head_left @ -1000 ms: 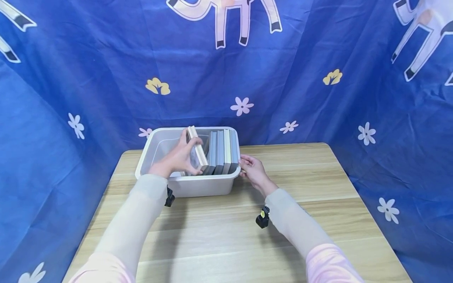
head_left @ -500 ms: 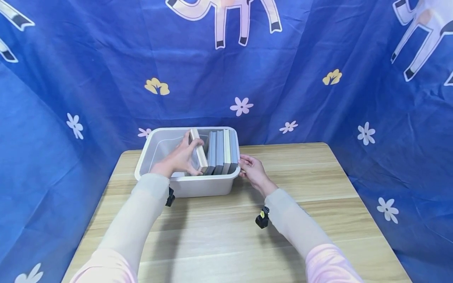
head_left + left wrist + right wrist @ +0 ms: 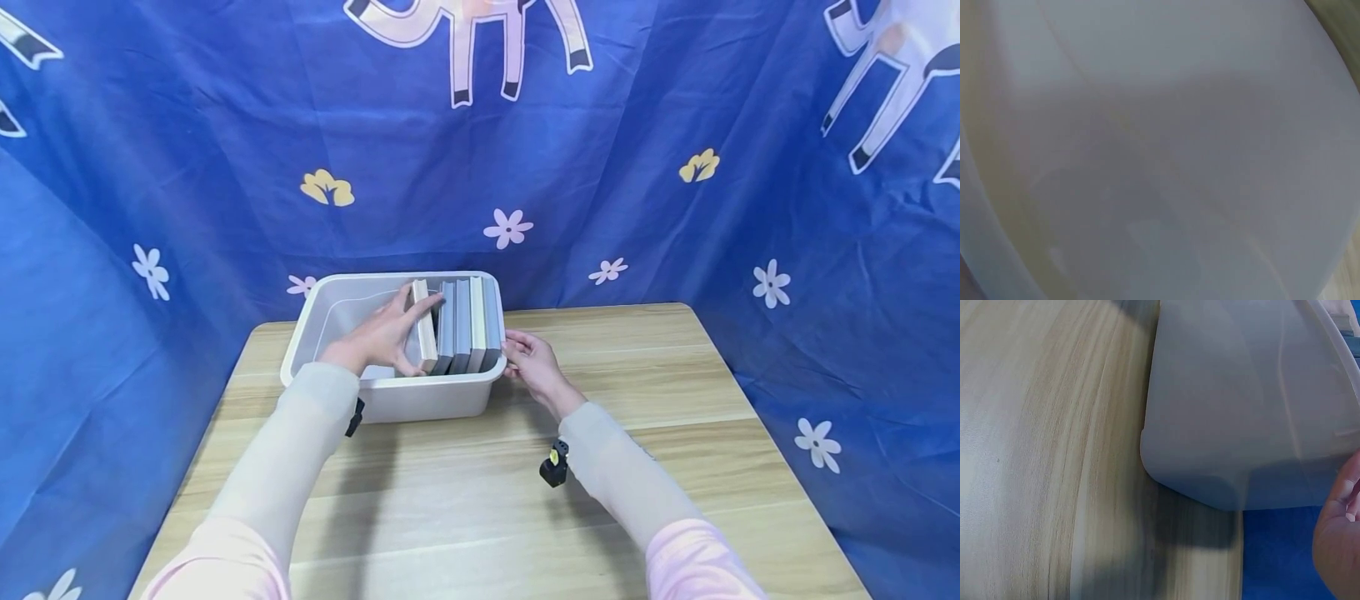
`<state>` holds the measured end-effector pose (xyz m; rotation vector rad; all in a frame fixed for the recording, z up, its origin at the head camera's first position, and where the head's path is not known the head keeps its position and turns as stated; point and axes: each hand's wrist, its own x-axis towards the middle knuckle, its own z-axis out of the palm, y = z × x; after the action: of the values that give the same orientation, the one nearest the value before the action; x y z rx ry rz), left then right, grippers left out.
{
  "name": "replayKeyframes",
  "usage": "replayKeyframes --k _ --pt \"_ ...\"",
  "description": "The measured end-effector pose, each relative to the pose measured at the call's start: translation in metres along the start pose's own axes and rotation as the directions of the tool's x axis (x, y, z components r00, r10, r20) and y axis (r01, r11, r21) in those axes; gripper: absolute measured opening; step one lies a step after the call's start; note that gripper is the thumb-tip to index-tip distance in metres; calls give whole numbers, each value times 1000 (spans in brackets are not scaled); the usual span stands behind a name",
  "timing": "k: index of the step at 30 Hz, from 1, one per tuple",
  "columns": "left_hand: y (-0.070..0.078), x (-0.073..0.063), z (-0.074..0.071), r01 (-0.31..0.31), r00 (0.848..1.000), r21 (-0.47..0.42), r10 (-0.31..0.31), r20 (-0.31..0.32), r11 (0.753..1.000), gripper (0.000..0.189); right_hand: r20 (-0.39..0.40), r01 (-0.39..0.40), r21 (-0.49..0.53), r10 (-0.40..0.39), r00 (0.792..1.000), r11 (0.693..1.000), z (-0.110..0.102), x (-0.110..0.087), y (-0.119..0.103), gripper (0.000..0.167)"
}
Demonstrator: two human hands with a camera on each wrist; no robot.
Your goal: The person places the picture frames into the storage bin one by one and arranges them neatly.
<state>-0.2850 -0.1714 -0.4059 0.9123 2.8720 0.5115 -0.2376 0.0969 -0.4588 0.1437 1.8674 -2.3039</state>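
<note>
A white plastic bin (image 3: pixel 427 398) stands at the back of the table. My left hand (image 3: pixel 378 336) reaches inside it and holds a cream-edged book (image 3: pixel 424 333), thumb at its near end and fingers over its top and far end. That book leans slightly toward a row of upright books (image 3: pixel 467 325), grey and cream, packed against the bin's right side. With its fingertips at the rim, my right hand (image 3: pixel 534 364) grips the bin's right side. In the right wrist view, part of that hand (image 3: pixel 1338 540) shows beside the bin wall (image 3: pixel 1229 406). Only pale bin wall (image 3: pixel 1210 156) fills the left wrist view.
The wooden table (image 3: pixel 465 500) extends in front of the bin and to its right. A blue patterned cloth (image 3: pixel 585 183) hangs behind the table and along both sides. Each wrist carries a small black camera, such as the right camera (image 3: pixel 554 465).
My left hand has moved the cream-edged book slightly right and more upright, closer to the row. Its index finger now stretches farther over the top. The right hand stays at the bin's rim.
</note>
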Motion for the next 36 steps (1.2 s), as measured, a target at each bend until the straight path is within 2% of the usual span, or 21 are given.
replayKeyframes --k 5,18,27,36 --pt "1 -1 0 -19 1000 32 18 17 999 127 3 -7 8 7 1000 1000 0 -1 1 36" --pt "-1 -1 4 -89 996 45 89 9 995 128 16 -5 16 5 1000 1000 -1 -4 -2 36" --pt "-4 -1 10 -70 997 2 70 -16 998 125 14 -4 18 4 1000 1000 -1 -4 -2 35" --pt "0 -4 -2 -61 995 -75 55 -85 995 125 20 -21 15 20 1000 1000 -1 -2 -3 36"
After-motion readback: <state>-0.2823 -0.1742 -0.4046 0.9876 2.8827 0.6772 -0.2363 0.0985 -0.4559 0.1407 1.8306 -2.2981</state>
